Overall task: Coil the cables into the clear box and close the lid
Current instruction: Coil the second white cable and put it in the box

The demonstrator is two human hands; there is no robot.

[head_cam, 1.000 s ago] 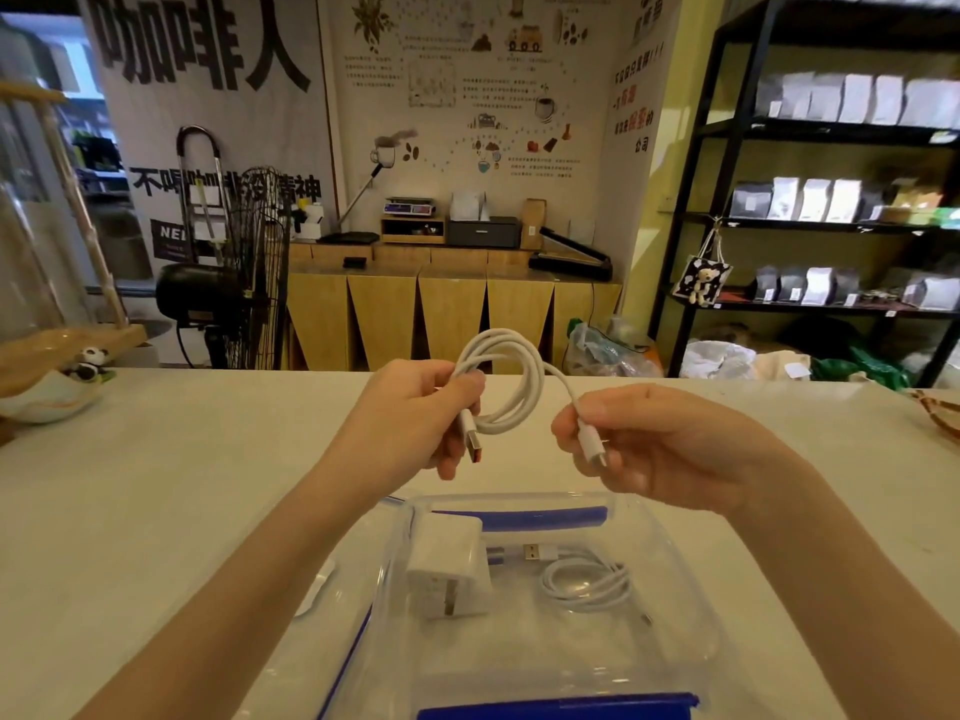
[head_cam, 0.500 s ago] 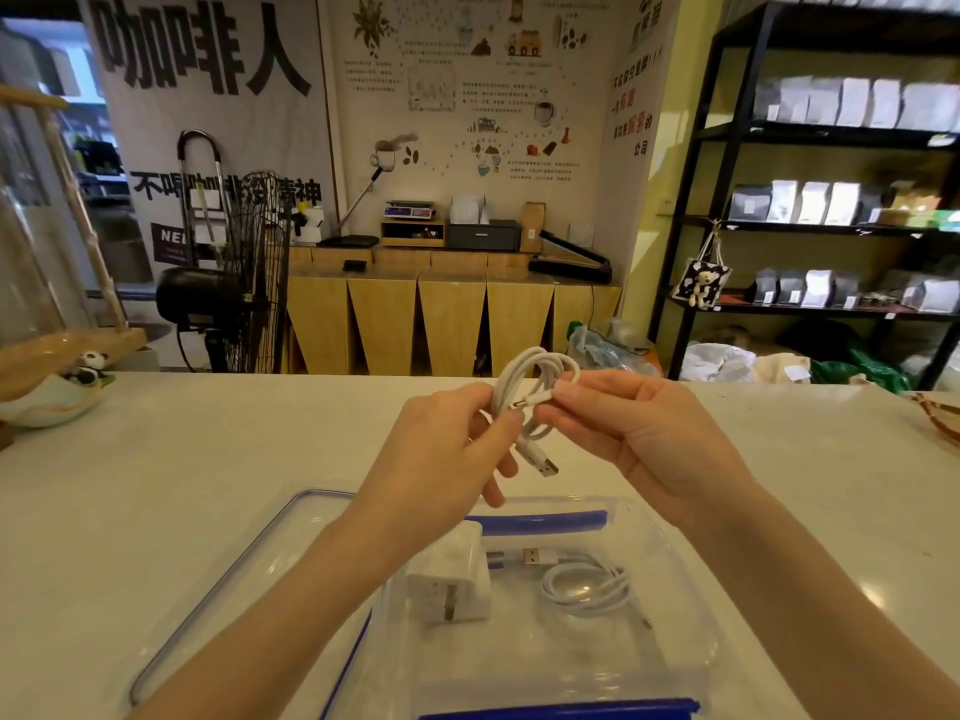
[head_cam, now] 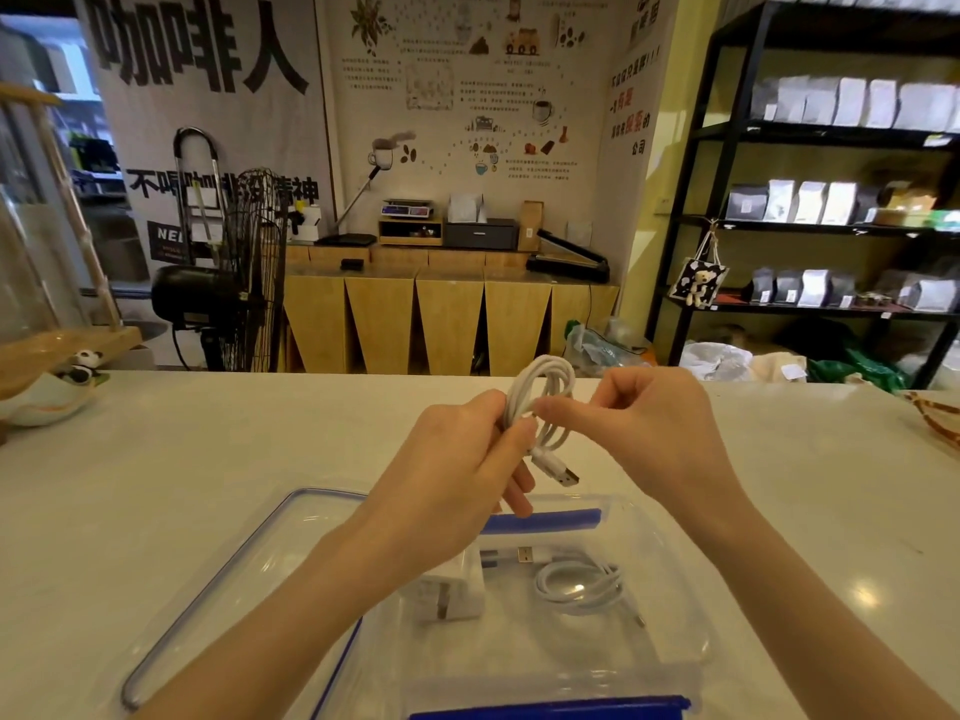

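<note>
While both hands work above the clear box [head_cam: 675, 641], a white cable [head_cam: 545, 387] sits bunched into a small upright coil between them. Left hand [head_cam: 467, 459] grips the coil's left side, fingers curled round the strands, thumb tip pressed against them. Right hand [head_cam: 639, 423] pinches the coil from the other side, forefinger and thumb closed on the strands, remaining fingers curled. USB plug [head_cam: 563, 472] of that cable pokes out below the hands, angled down and to the right, metal end bare.

Clear box stands open on the pale counter [head_cam: 208, 459], directly under the hands. Blue latch strip [head_cam: 545, 519] runs along its far rim; another blue strip [head_cam: 550, 711] along the near rim at the frame's bottom edge. Inside: a white charger block [head_cam: 457, 595] at left, partly hidden by the left forearm, and a second white cable [head_cam: 576, 587], already coiled, lying flat at right, its plug end toward the far wall. Clear lid [head_cam: 218, 589] with a blue-grey rim seal lies flat on the counter just left of the box, partly under the left forearm.

Far left on the counter: a small bowl with a panda figure [head_cam: 85, 363]. Beyond the counter, a black fan [head_cam: 228, 298], a wooden cabinet [head_cam: 441, 319] and black shelving [head_cam: 831, 220] holding bags.
</note>
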